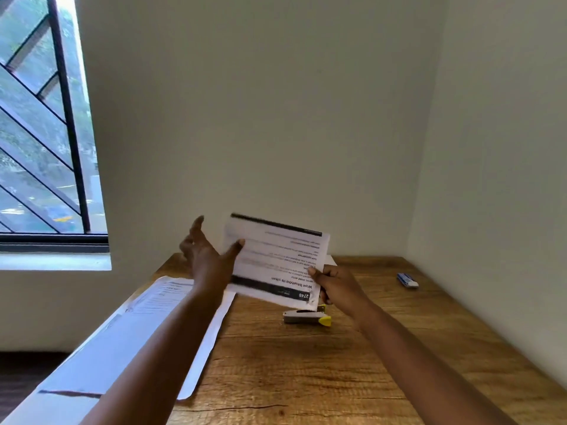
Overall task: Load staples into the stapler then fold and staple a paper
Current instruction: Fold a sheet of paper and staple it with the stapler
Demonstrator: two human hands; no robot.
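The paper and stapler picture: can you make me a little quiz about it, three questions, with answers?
1. True or false: the stapler is lying on the table.
2. Which hand pinches the paper? A. left hand B. right hand
3. Fill in: the small blue and white box sits on the table to the ____ of the stapler.

Key: 1. true. 2. B; the left hand is open, its thumb touching the paper's edge. 3. right.
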